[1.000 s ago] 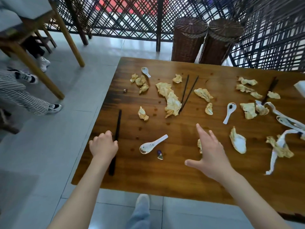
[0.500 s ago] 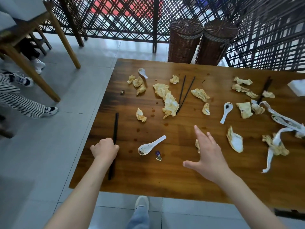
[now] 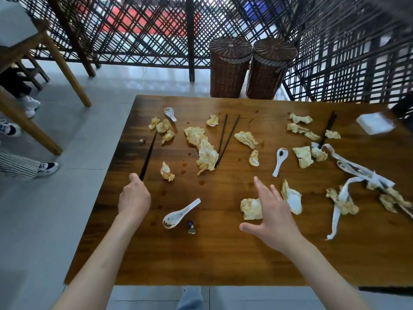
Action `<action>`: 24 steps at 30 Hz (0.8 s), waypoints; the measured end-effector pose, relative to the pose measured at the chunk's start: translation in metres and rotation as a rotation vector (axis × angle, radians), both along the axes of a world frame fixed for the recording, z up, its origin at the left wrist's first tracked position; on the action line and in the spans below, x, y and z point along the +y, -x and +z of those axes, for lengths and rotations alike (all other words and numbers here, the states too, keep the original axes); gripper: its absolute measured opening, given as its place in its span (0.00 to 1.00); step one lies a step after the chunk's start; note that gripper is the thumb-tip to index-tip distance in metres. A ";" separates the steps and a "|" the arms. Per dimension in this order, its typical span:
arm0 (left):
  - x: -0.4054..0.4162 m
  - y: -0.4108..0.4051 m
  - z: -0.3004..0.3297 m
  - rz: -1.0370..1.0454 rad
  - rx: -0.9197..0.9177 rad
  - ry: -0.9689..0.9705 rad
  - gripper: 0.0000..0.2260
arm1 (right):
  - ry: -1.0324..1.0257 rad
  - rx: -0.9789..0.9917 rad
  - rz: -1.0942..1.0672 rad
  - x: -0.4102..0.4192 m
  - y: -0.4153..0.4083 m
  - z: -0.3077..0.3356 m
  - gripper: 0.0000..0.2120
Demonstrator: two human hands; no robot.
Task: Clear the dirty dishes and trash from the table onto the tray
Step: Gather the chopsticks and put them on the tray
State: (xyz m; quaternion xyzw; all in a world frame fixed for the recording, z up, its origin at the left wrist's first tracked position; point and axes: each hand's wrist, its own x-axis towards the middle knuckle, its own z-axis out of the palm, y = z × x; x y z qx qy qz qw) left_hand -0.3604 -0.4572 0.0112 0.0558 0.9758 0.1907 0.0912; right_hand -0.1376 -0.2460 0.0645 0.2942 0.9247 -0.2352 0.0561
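My left hand (image 3: pixel 134 196) grips the near end of black chopsticks (image 3: pixel 148 154) that point away over the table's left side. My right hand (image 3: pixel 271 217) hovers open above the wooden table (image 3: pixel 223 260), fingers spread beside a crumpled stained napkin (image 3: pixel 250 209). A dirty white spoon (image 3: pixel 180 214) lies between my hands, with a small wrapper scrap (image 3: pixel 191 227) next to it. Several soiled napkins lie across the table, the largest (image 3: pixel 204 148) near a second chopstick pair (image 3: pixel 226 139). No tray is in view.
More spoons lie at the back left (image 3: pixel 170 114) and middle right (image 3: pixel 280 161). White paper strips (image 3: pixel 342 198) and another chopstick pair (image 3: pixel 327 128) sit at the right, a white box (image 3: pixel 373 125) at the far right. Two wicker baskets (image 3: pixel 230 68) stand behind the table. A person's feet (image 3: pixel 48 167) are at left.
My left hand closed round the chopsticks at the left edge and lifted them, so they now point away from me. My right hand stayed open, drifting slightly over the napkin.
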 end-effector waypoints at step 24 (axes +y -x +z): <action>0.212 0.054 -0.007 -0.344 -0.094 -0.181 0.11 | 0.043 0.005 -0.130 0.180 0.082 -0.030 0.40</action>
